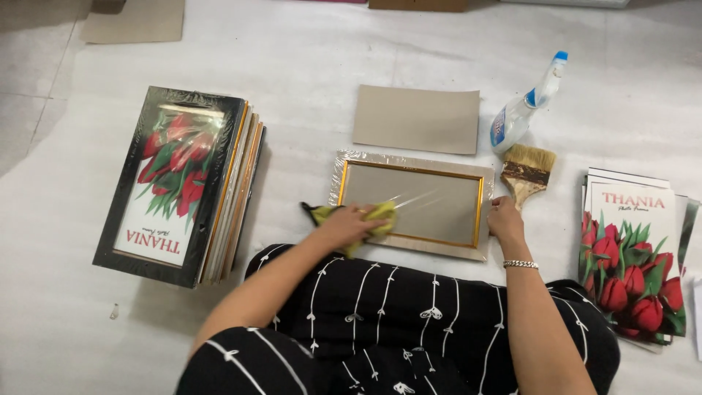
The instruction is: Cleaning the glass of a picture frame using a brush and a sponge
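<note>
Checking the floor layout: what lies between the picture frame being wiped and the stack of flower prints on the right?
In the head view, a paintbrush lies on the floor between the frame and the flower prints.

you're at a floor-level framing workspace, white sheet-covered floor point(329, 58), stack of wrapped picture frames point(183, 183) left of your cloth hand, printed tulip inserts point(632, 249), brush point(528, 172) and spray bottle point(523, 110) beyond your right hand
</note>
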